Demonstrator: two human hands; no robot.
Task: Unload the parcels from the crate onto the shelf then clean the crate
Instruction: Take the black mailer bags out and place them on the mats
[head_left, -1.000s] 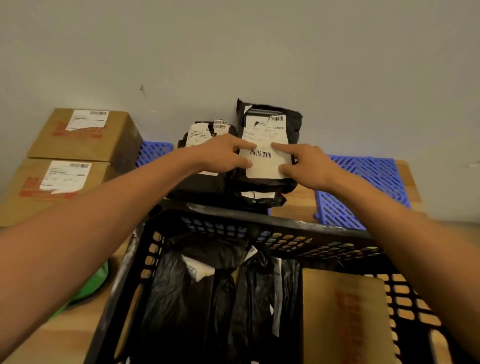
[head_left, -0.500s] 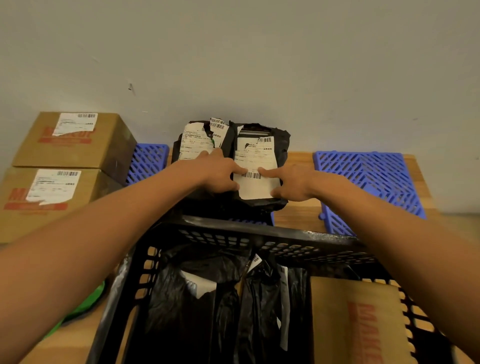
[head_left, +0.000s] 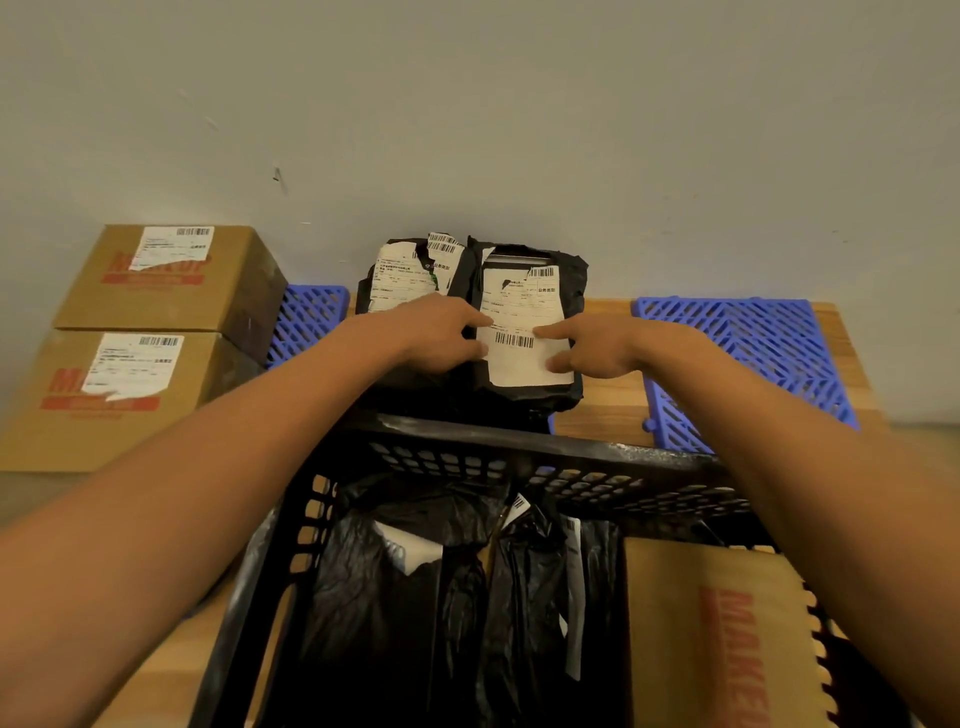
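Up front, both hands (head_left: 441, 338) (head_left: 597, 348) press labelled parcel (head_left: 524, 312), fingers extended; crate (head_left: 519, 452) rim between.

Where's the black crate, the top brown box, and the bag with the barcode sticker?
black crate (head_left: 545, 449), head view, far rim.
top brown box (head_left: 156, 306), head view, top face.
barcode bag (head_left: 571, 280), head view, black plastic right of label.
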